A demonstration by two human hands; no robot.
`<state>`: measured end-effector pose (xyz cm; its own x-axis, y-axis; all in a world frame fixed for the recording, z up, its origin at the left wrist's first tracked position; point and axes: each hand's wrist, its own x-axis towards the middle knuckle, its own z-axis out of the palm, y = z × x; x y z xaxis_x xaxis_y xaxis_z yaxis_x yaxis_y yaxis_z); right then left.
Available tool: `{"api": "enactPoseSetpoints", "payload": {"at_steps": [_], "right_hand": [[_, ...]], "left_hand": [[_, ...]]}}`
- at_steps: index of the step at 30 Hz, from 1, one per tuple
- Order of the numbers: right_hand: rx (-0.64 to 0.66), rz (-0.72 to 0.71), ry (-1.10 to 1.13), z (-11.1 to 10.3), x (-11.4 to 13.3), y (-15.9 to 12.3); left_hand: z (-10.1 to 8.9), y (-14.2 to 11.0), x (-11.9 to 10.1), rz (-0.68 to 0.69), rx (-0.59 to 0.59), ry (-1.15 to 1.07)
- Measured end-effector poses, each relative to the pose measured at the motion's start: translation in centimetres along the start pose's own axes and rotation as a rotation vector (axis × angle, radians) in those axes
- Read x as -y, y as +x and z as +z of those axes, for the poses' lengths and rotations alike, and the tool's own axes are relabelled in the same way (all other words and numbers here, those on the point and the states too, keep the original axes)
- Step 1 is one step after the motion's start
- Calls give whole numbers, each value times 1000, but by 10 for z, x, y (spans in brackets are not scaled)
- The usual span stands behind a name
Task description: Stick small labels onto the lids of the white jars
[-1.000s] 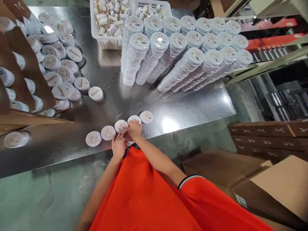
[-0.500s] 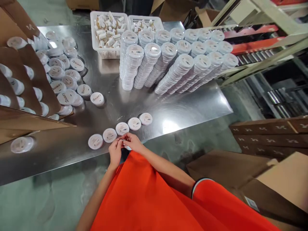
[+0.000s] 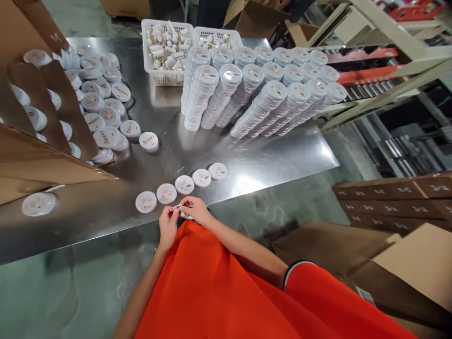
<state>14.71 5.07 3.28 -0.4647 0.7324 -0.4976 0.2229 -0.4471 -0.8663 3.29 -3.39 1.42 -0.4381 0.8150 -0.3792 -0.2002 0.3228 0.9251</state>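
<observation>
My left hand (image 3: 168, 223) and my right hand (image 3: 196, 210) meet at the table's front edge, fingers pinched together. Between their fingertips is a small white piece (image 3: 177, 207) with a dark mark; it looks like a label, but it is too small to be sure. Something pale shows just below the fingers, mostly hidden. Right beyond my hands, several round white jars (image 3: 184, 185) lie in a slanting row, printed faces up. The nearest to my fingers is a jar (image 3: 166, 193) just past my left hand.
Tall stacks of wrapped round jars (image 3: 205, 99) stand at the back of the metal table (image 3: 169, 160). Behind them are white baskets (image 3: 164, 77) of small white-capped pieces. Loose jars (image 3: 106, 136) and a cardboard box (image 3: 52, 160) occupy the left. Cartons (image 3: 388, 202) are at the right.
The view has shifted slightly, so the table's things appear a little further right. My hands stay together, and the small white piece between the fingertips shows more clearly.
</observation>
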Motion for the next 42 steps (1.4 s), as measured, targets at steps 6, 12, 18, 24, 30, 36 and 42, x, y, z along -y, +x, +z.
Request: {"api": "enactPoseSetpoints", "payload": {"at_steps": [6, 12, 18, 24, 30, 36, 42], "right_hand": [[-76, -12, -140, 14, -5, -3], [-254, -27, -411, 16, -7, 26], [-281, 145, -896, 30, 1, 63], [-255, 217, -1053, 44, 2, 69], [-269, 234, -1068, 48, 6, 69], [-269, 199, -1159, 52, 6, 67], [-249, 129, -1305, 47, 15, 75]], "left_hand": [[-6, -6, -4, -33, -56, 91], [-23, -2, 9, 30, -195, 398], [-35, 15, 26, 300, 75, 703], [-31, 23, 29, 330, 171, 919], [-32, 23, 30, 312, 190, 947], [-33, 24, 31, 308, 181, 935], [-31, 26, 27, 253, 193, 910]]}}
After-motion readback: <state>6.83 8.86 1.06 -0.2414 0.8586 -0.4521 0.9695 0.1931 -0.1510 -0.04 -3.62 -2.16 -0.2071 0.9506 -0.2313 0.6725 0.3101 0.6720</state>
